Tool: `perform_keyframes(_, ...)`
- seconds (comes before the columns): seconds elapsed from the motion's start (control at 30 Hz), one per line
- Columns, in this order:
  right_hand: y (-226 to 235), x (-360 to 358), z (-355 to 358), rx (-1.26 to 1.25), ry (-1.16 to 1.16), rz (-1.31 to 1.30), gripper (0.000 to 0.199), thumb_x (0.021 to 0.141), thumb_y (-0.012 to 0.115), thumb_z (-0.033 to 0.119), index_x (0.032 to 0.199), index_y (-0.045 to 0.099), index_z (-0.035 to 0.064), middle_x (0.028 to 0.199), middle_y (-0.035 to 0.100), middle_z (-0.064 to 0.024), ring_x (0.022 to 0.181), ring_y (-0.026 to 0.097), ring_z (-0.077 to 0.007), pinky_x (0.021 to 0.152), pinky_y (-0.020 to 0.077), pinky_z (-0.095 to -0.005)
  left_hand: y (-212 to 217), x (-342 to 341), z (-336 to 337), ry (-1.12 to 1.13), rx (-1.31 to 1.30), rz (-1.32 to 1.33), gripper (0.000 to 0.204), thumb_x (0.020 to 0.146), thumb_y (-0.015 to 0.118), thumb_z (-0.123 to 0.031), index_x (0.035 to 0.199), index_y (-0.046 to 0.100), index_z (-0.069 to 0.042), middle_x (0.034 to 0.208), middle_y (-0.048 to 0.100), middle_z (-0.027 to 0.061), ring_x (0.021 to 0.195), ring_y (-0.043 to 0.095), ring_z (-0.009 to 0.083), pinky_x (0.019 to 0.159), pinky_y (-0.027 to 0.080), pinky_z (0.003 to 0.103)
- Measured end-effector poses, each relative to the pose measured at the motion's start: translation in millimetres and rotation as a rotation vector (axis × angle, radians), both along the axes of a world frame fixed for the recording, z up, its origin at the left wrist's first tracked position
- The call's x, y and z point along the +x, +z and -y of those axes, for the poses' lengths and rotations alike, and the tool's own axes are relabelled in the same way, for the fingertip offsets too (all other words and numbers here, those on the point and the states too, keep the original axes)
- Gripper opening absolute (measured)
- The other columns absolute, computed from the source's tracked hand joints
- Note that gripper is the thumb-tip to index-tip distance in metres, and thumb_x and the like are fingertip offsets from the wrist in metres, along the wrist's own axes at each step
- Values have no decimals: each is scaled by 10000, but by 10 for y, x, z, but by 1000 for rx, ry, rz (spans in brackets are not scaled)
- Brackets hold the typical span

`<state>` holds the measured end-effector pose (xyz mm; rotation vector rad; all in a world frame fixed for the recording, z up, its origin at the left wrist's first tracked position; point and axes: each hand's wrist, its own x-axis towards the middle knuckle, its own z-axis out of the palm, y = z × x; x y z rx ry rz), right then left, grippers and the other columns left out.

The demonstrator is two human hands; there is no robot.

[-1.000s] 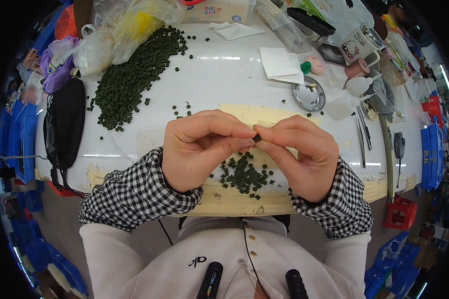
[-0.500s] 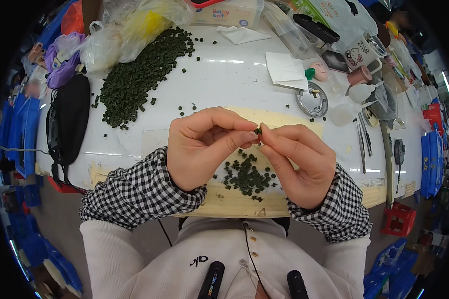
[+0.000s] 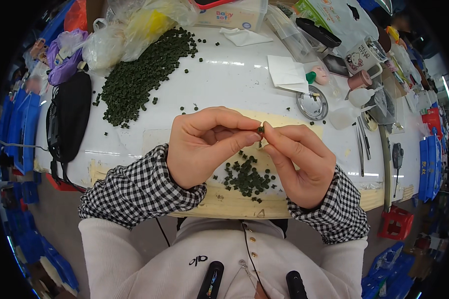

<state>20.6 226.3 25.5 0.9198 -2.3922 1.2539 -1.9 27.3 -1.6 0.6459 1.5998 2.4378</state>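
Note:
My left hand [image 3: 207, 144] and my right hand [image 3: 297, 159] meet fingertip to fingertip above a pale wooden board [image 3: 224, 199]. Together they pinch one small dark green piece [image 3: 261, 130] with thin metal legs hanging below it. Under the hands, a small heap of the same green pieces [image 3: 247, 175] lies on the board. A much bigger pile of green pieces [image 3: 144, 74] spreads over the white table [image 3: 234, 79] at the far left.
A black pouch [image 3: 70, 119] lies at the left table edge, with plastic bags [image 3: 134, 30] behind the big pile. A round metal tin [image 3: 312, 102], white paper [image 3: 287, 72], squeeze bottles [image 3: 356, 97], tweezers [image 3: 361, 142] and a mug [image 3: 359, 57] crowd the right side.
Both hands have stayed together over the board, shifting slightly; the fingertips keep working the small green piece. The heaps have not moved.

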Motion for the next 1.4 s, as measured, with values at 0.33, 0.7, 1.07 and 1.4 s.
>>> perform_keyframes(0.33, -23, -9, 10, 13, 20, -10, 391, 795, 681, -66, 1179, 628, -16, 963, 632, -122, 813, 625, -229, 697, 510, -286, 12, -7, 21, 59, -105, -27, 187, 832, 634, 120, 1002, 645, 41, 951, 657, 134, 870, 659, 179, 798, 559, 273)
perform_keyframes(0.7, -29, -19, 14, 9, 20, -28, 378, 793, 684, -59, 1165, 635, -12, 944, 639, -119, 801, 628, -230, 689, 509, -289, 0, -17, 25, 50, -91, -2, 174, 833, 659, 79, 1001, 685, 41, 942, 670, 109, 873, 646, 134, 790, 535, 228)
perform_keyframes(1.07, 85, -12, -32, 43, -48, -59, 361, 794, 692, -42, 1151, 640, -14, 934, 640, -118, 798, 632, -227, 701, 510, -289, 2, -28, 13, 57, -132, -38, 171, 843, 617, 123, 989, 651, 42, 955, 648, 139, 889, 670, 205, 803, 560, 284)
perform_keyframes(1.4, 21, -87, -393, 183, -308, 14, 190, 770, 725, 45, 949, 676, 3, 734, 587, -79, 695, 559, -211, 630, 435, -314, -23, -31, -1, 40, -174, 5, 152, 840, 632, 108, 979, 644, 48, 932, 660, 138, 886, 677, 205, 796, 556, 280)
